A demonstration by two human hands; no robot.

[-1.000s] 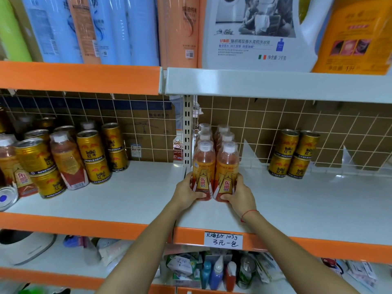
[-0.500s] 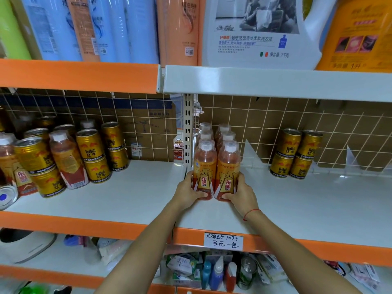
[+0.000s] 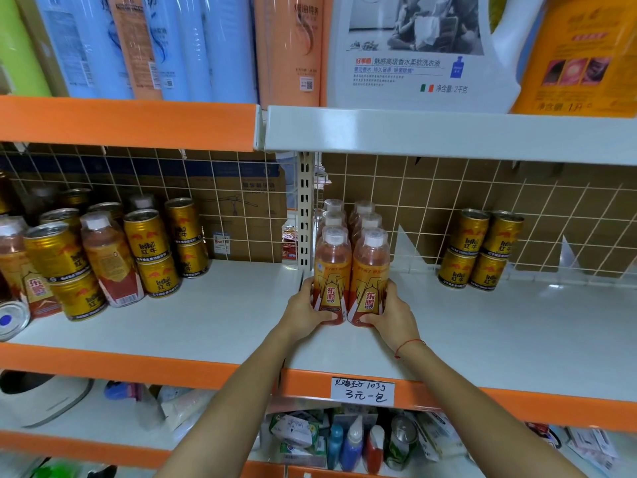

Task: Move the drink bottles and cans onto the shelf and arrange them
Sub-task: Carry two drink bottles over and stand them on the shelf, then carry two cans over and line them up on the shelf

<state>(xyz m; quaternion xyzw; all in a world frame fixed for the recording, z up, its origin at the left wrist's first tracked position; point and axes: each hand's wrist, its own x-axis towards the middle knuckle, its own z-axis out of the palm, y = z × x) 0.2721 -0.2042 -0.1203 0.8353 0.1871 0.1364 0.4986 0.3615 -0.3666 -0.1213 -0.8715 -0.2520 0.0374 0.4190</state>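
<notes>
Two front bottles (image 3: 350,284) upright on shelf (image 3: 213,315), left hand (image 3: 305,313) and right hand (image 3: 391,315) gripping one each

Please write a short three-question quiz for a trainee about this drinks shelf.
1. True or false: the left hand and right hand each grip one front bottle.
2. How many rows of bottles stand here? A) two B) four
3. Fill in: the gold cans at right are stacked ___ high.

Key: 1 true; 2 A; 3 two.
</notes>
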